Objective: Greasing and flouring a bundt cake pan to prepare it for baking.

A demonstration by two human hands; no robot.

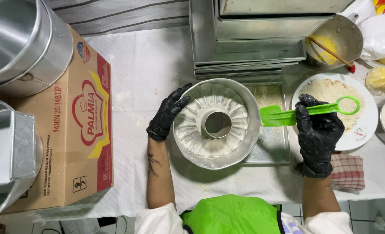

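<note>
Black-gloved left hand (167, 113) grips the rim of a floured ring cake pan (217, 123) at tabletop (136, 78) centre, over a flat tray (271, 147). Right hand (318, 134) closed on green scoop (307, 111) above crumb plate (366, 125).

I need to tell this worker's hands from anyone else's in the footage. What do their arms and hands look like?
Both the left hand and right hand wear glossy black disposable gloves ending at the wrists. The forearms are bare, the left bearing a small dark tattoo. White sleeves are pushed up near the elbows.
</note>
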